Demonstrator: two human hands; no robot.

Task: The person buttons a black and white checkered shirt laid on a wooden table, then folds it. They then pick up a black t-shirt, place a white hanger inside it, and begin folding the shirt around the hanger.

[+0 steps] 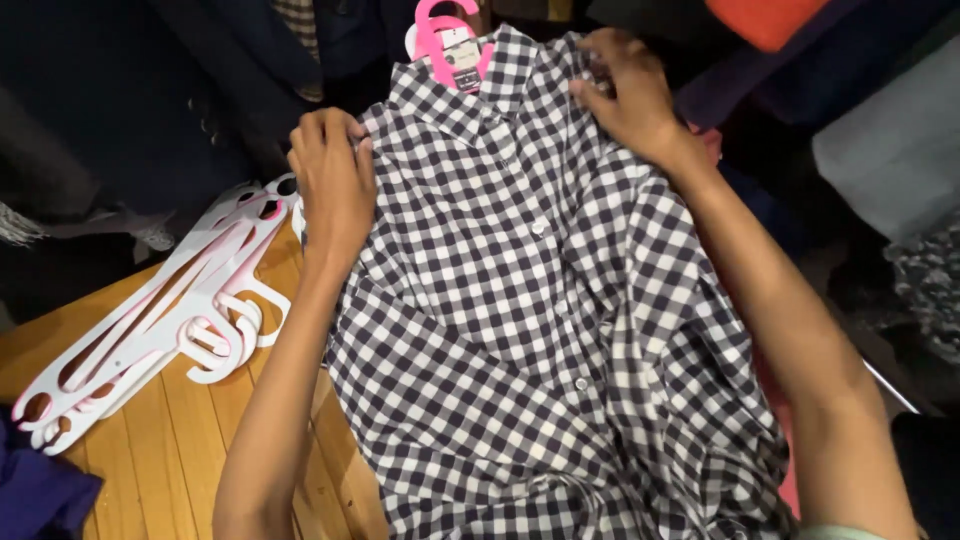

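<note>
A black-and-white checked button shirt (520, 300) lies spread out in front of me, its collar at the top over a pink plastic hanger (447, 40). My left hand (332, 185) grips the shirt's left shoulder, fingers curled over the fabric edge. My right hand (625, 90) presses and pinches the right shoulder near the collar. Both forearms run down the shirt's two sides. Only the hanger's hook and neck show above the collar.
A stack of white and pale pink hangers (170, 315) lies on the wooden floor (170, 440) to the left. Dark clothes surround the top, with an orange fabric (765, 18) and a grey fabric (895, 150) at right. A purple cloth (35, 490) sits at bottom left.
</note>
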